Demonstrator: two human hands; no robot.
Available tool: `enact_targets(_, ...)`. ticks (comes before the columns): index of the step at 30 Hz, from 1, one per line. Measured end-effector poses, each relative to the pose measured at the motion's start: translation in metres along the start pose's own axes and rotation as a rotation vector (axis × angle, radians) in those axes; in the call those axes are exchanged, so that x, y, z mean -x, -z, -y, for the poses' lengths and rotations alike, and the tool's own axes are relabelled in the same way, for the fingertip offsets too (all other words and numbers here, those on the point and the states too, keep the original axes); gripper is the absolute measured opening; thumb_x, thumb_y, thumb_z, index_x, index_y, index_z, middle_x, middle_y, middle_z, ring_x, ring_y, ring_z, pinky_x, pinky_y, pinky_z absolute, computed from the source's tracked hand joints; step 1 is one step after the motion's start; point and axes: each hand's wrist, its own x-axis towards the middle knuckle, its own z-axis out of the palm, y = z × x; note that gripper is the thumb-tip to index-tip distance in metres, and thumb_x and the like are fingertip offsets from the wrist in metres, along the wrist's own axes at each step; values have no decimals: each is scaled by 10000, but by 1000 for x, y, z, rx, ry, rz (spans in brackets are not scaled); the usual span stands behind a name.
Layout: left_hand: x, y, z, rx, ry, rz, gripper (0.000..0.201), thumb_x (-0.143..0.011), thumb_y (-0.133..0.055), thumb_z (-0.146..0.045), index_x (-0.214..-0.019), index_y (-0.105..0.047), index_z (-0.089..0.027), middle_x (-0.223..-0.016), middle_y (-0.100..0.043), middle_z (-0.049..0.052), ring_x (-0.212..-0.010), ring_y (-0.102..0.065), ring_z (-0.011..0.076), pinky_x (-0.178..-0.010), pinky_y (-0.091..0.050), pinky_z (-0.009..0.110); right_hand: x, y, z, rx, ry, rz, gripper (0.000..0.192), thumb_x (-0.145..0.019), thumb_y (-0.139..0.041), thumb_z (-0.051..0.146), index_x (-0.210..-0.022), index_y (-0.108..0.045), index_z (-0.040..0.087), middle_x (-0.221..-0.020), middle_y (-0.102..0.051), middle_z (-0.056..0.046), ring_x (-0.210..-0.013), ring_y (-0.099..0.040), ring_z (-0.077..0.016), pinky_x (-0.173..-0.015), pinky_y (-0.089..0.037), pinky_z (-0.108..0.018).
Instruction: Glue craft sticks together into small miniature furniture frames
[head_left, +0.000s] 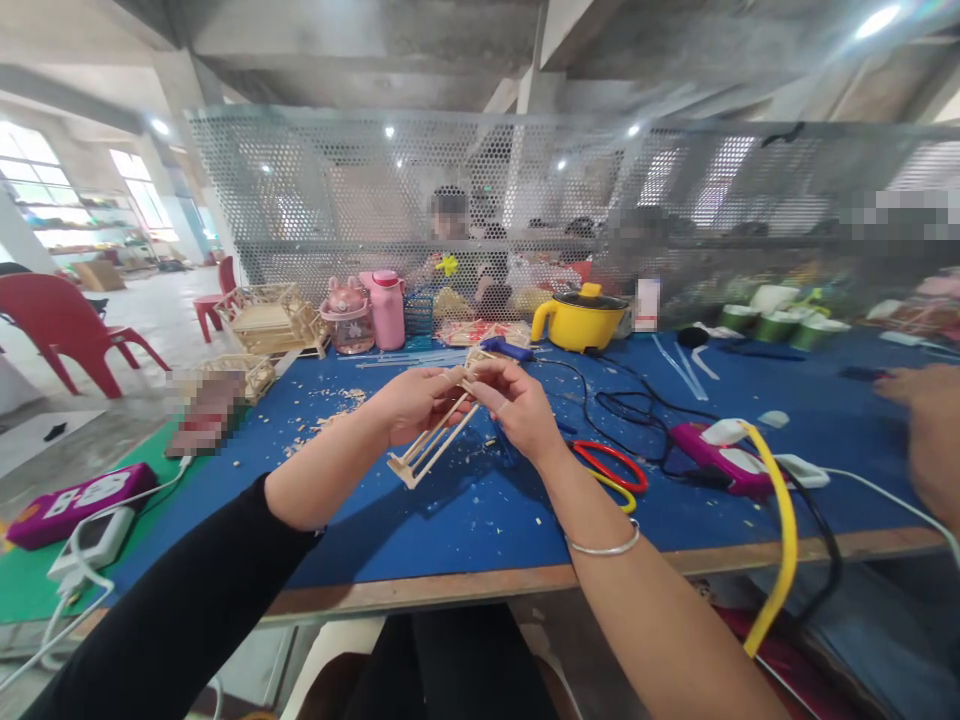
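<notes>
Both my hands hold a small frame of thin wooden sticks [429, 444] above the blue table [465, 520]. My left hand [415, 400] grips the frame's upper end from the left. My right hand [514, 402] pinches the same end from the right, fingers curled around the sticks. The frame slants down to the left, its lower end free in the air. A silver bangle [604, 546] sits on my right wrist. Wood chips lie scattered on the table under my hands.
Red-and-yellow scissors [613, 472] lie right of my hands beside black cables and a purple power strip [720, 462]. A yellow pot [577, 318], a blue glue gun [507, 349], pink bottles [385, 308] and stick models [271, 318] stand behind. Another person's hand [930, 430] is at right.
</notes>
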Motion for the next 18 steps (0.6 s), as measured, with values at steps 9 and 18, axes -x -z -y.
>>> enact_targets(9, 2, 3, 5, 29, -46, 17, 132, -844, -575, -262, -848, -606, -133, -689, -642, 31, -586, -618, 83, -585, -521, 199, 2, -2, 1, 71, 37, -106, 208, -708, -690, 302, -866, -605, 196, -756, -634, 3, -702, -593, -133, -665, -475, -280)
enact_targets(18, 2, 19, 15, -9, -136, 122, 481, -659, -735, -86, -1099, -573, -194, -854, -686, 27, -736, -654, 112, -650, -494, 218, 3, -6, 2, 102, 39, -144, 179, -724, -670, 278, -855, -585, 189, -708, -629, 10, -643, -605, -127, -623, -466, -269)
